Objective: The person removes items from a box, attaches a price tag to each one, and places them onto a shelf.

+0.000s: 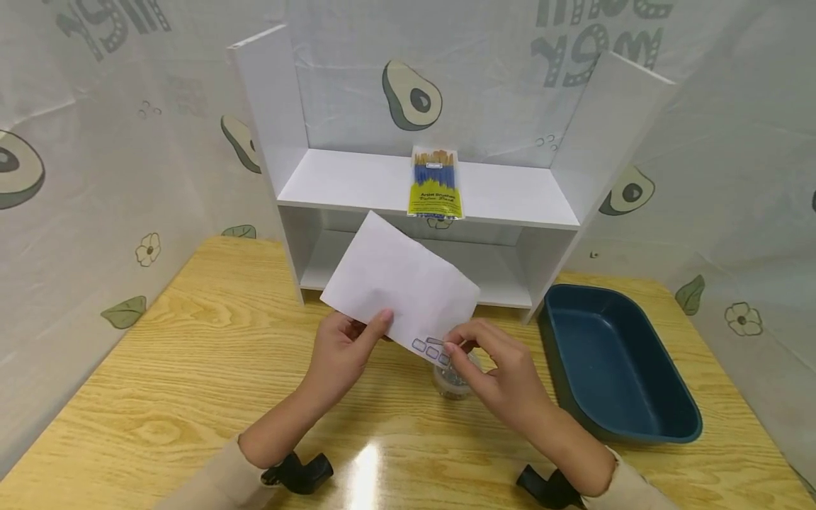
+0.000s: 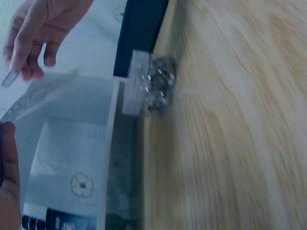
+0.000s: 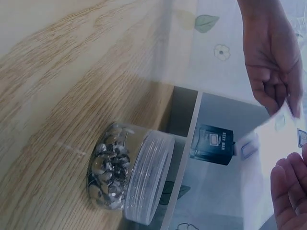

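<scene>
Between thumb and fingers my left hand (image 1: 341,350) grips a white sheet of paper (image 1: 401,283), holding it tilted above the table. At its lower right corner sit several small outlined rounded rectangles (image 1: 419,345). There my right hand (image 1: 503,365) pinches a small, thin, rounded piece with a dark outline (image 2: 10,78), which looks like a sticker; cannot tell its exact kind. Below the paper, a clear lidded jar (image 3: 108,167) of shiny metal tacks stands on the table, partly hidden by the paper and right hand in the head view.
A white two-level shelf (image 1: 357,180) stands at the back, with a pack of artist brushes (image 1: 435,188) on its upper board. On the right lies a dark blue tray (image 1: 621,368). The right wrist view shows a black box (image 3: 213,143) by the shelf.
</scene>
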The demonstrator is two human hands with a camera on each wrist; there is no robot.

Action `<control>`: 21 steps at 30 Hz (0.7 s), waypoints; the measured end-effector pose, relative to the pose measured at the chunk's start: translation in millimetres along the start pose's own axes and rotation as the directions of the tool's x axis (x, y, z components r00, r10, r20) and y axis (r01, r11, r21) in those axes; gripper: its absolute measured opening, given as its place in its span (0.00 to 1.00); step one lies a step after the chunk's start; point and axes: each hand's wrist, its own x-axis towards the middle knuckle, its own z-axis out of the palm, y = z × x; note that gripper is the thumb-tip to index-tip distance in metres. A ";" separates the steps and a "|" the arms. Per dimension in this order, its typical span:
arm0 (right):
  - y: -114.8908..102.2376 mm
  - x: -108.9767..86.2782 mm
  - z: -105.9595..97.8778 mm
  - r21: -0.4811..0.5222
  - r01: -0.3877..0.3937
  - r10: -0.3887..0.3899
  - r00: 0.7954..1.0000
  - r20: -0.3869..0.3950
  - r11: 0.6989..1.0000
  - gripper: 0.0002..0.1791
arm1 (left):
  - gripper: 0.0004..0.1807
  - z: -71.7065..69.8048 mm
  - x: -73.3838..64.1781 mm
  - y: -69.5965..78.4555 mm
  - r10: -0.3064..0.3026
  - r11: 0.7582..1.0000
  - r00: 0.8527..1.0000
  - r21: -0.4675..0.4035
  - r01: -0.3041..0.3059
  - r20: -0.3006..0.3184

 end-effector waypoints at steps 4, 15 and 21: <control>2.1 -3.7 -3.8 0.001 -0.003 0.003 1.000 0.000 1.000 0.08 | 0.13 -15.6 -2.3 -2.3 -0.010 0.999 1.000 0.030 0.010 -0.005; 12.0 -15.8 -20.5 0.087 -0.113 0.113 0.994 0.007 0.990 0.06 | 0.18 -54.4 -11.4 -14.4 -0.254 0.960 0.948 0.166 0.224 0.190; 13.8 -25.5 -30.7 0.124 -0.295 0.288 0.955 0.075 0.947 0.09 | 0.17 -67.0 -15.6 -22.2 -0.398 0.903 0.863 0.299 0.309 0.312</control>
